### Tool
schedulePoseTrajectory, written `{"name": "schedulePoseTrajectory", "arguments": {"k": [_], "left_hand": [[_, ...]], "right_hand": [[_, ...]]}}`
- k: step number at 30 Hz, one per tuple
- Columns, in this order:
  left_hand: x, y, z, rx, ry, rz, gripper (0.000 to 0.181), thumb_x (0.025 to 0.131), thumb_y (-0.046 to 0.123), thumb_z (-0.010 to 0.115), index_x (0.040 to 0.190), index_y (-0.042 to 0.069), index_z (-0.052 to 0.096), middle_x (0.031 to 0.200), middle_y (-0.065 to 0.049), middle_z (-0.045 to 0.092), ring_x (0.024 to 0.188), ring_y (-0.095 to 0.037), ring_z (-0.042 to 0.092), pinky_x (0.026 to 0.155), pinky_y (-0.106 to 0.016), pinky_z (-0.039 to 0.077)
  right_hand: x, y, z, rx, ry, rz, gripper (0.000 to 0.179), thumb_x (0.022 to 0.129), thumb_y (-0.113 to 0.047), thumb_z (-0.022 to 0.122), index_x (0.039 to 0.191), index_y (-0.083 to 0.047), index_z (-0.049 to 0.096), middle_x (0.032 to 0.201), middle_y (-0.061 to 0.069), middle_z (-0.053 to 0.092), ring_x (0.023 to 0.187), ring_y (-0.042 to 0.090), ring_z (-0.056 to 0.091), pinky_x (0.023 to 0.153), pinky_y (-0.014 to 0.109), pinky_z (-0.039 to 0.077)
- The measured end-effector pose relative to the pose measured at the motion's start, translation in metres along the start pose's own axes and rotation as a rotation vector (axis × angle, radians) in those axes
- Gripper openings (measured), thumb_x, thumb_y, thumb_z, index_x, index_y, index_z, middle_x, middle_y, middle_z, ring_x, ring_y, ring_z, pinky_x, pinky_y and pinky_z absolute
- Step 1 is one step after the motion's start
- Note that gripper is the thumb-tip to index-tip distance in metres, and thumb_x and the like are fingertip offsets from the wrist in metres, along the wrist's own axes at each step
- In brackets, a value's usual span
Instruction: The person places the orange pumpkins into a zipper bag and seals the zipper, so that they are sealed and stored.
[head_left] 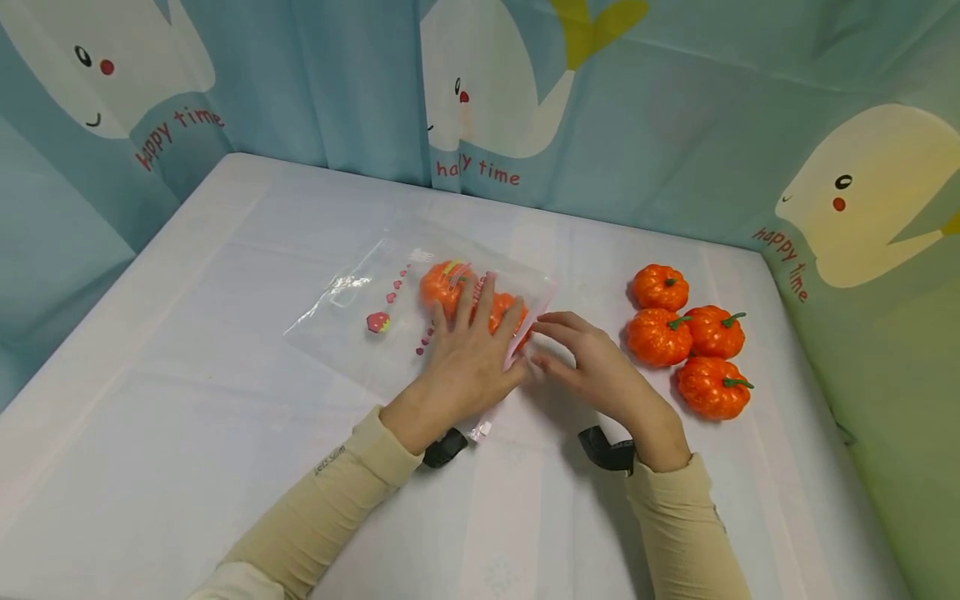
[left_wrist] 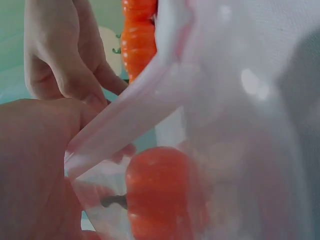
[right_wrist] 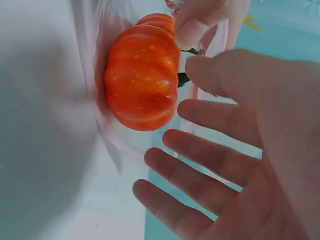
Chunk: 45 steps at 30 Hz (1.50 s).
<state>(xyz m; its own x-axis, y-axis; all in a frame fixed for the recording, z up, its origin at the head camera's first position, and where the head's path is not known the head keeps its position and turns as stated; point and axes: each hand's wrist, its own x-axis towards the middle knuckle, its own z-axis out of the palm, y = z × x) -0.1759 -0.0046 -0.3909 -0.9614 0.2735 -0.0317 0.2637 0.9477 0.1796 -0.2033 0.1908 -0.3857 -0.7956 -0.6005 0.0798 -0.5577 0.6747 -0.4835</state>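
Observation:
A clear zip bag [head_left: 337,321] with a pink rim and printed strawberries lies on the table, small orange pumpkins inside it. My left hand [head_left: 468,362] lies over its mouth end, fingers spread on top, and holds the upper edge with the thumb at the rim. The mouth gapes in the right wrist view, showing an orange pumpkin [right_wrist: 142,80] with a green stem just inside and another partly hidden behind it. Just right of the mouth, my right hand [head_left: 600,371] has its fingers extended beside that pumpkin and holds nothing.
Several loose orange pumpkins [head_left: 660,337] sit in a cluster to the right of my right hand. A white cloth covers the table [head_left: 187,400]. Blue-green curtains [head_left: 322,83] printed with whales hang along the back and sides.

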Motion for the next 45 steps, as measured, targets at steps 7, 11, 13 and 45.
{"name": "schedulePoseTrajectory", "arguments": {"k": [7,11,13,45], "left_hand": [[0.003,-0.002,0.0,-0.016,0.001,-0.018,0.063,0.101,0.043,0.037,0.159,0.025,0.021,0.168,-0.015,-0.002,0.154,-0.039,-0.007,0.117,-0.069,0.012],[0.003,-0.002,0.0,-0.027,0.022,0.005,0.06,0.102,0.042,0.035,0.159,0.024,0.024,0.168,-0.015,0.001,0.154,-0.039,-0.005,0.117,-0.069,0.012],[0.003,-0.002,0.0,-0.015,0.032,0.009,0.059,0.103,0.043,0.034,0.158,0.024,0.025,0.167,-0.015,0.003,0.154,-0.039,-0.004,0.117,-0.069,0.013],[0.002,-0.006,-0.005,-0.153,-0.027,0.004,0.057,0.104,0.036,0.032,0.159,0.028,0.021,0.168,-0.012,-0.004,0.154,-0.037,-0.011,0.118,-0.068,0.005]], "right_hand": [[-0.007,-0.005,0.001,-0.052,-0.113,-0.019,0.06,0.092,-0.023,0.07,0.145,-0.004,0.05,0.154,0.019,0.04,0.139,0.04,0.044,0.111,0.054,0.039],[-0.019,-0.003,0.009,-0.104,-0.112,-0.052,0.065,0.091,-0.021,0.071,0.149,-0.008,0.044,0.16,0.015,0.031,0.142,0.038,0.04,0.11,0.052,0.04],[-0.023,-0.002,0.015,-0.136,-0.086,-0.09,0.067,0.09,-0.019,0.072,0.15,-0.009,0.043,0.162,0.013,0.028,0.142,0.037,0.04,0.109,0.051,0.042],[-0.002,-0.009,0.045,-0.335,0.023,-0.23,0.058,0.09,-0.017,0.069,0.142,-0.003,0.048,0.148,0.018,0.042,0.137,0.036,0.043,0.116,0.048,0.035]]}}
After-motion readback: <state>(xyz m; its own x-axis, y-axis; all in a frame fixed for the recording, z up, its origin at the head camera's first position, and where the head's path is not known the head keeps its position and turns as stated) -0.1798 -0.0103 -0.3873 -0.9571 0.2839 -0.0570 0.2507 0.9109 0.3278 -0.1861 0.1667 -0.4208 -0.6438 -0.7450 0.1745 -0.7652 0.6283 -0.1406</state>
